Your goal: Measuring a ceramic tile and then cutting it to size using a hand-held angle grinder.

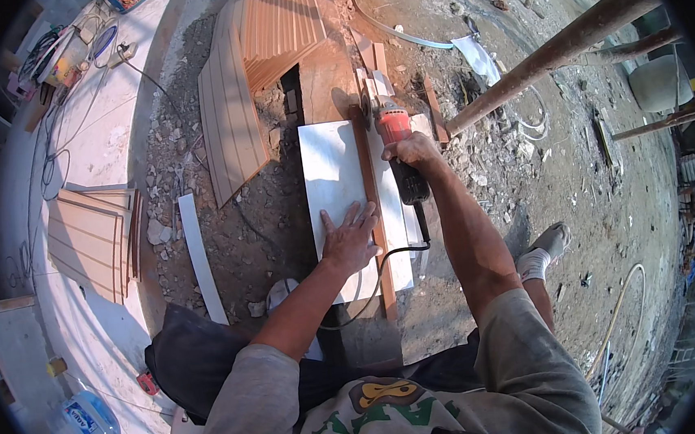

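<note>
My right hand (414,150) is wrapped round the body of a red and black angle grinder (393,121). The grinder's disc is at the far end of a white tile (328,157), beside a long brown strip (368,179) that lies lengthwise over the tile. Flat on the tile rests my left hand (349,241), fingers spread, fingertips reaching the strip's left edge. From the grinder's rear a black cord (384,273) loops back across the strip and tile. Whether the disc touches the tile is too small to tell.
Stacked brown tiles (279,26) stand ahead, with more tiles (92,237) on the pale ledge at left. A narrow white strip (200,257) lies on rubble. Wooden poles (555,52) slant in from the right. A large water bottle (85,427) lies lower left.
</note>
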{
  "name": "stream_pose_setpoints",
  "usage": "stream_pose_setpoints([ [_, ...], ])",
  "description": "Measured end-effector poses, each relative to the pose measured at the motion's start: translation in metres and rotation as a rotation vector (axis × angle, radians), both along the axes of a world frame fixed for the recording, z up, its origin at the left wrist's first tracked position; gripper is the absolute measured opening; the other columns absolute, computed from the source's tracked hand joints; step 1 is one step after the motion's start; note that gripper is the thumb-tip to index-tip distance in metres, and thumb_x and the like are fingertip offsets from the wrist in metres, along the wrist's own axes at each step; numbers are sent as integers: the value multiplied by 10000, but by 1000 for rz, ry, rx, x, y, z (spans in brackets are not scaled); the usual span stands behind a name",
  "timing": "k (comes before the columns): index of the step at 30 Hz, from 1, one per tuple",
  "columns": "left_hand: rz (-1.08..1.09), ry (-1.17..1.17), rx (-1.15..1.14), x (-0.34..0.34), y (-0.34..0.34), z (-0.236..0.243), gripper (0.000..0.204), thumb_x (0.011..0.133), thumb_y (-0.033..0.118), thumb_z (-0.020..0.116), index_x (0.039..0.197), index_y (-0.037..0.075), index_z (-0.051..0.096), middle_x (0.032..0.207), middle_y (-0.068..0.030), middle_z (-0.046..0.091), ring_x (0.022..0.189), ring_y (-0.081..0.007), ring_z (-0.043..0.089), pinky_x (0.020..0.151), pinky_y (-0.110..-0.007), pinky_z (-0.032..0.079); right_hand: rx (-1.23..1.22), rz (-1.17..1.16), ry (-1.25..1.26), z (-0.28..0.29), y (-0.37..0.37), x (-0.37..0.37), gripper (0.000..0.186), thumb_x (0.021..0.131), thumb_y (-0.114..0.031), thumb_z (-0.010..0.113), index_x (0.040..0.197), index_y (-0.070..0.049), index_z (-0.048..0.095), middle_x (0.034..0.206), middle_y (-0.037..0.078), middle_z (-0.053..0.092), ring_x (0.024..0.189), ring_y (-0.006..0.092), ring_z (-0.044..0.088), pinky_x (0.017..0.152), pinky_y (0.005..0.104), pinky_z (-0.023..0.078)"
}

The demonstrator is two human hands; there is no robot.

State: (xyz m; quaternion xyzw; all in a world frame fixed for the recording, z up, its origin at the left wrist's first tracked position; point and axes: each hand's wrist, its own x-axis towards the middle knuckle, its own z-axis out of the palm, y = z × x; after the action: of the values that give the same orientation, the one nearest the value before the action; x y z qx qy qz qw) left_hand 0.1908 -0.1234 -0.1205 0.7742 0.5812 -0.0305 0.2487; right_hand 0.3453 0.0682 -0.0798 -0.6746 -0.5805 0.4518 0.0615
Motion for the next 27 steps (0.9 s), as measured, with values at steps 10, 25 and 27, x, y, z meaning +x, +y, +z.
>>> stream_pose_setpoints([
  [10, 49, -49, -33, 1, 4, 5, 595, 837, 408, 678, 1336, 150, 480, 1564, 21, 252, 1461, -237, 188, 1067, -761, 105, 201, -161, 314, 53, -46, 27, 324, 629, -199, 744, 830, 42, 664, 745, 110, 660, 643, 173, 618, 605, 316, 487],
  [25, 620, -68, 195, 20, -13, -20, 497, 826, 270, 666, 1219, 60, 445, 1116, -241, 547, 975, -398, 619, 825, -475, 514, 98, -593, 865, 51, -262, 138, 458, 642, -174, 722, 1043, -14, 569, 844, 57, 600, 741, 162, 582, 694, 289, 476],
  [27, 640, -23, 165, 10, -19, -21, 512, 825, 292, 662, 1223, 52, 449, 1110, -236, 566, 1005, -403, 614, 859, -468, 509, 61, -625, 919, 45, -265, 142, 462, 648, -186, 719, 1049, -18, 564, 848, 56, 596, 737, 159, 580, 691, 292, 477],
])
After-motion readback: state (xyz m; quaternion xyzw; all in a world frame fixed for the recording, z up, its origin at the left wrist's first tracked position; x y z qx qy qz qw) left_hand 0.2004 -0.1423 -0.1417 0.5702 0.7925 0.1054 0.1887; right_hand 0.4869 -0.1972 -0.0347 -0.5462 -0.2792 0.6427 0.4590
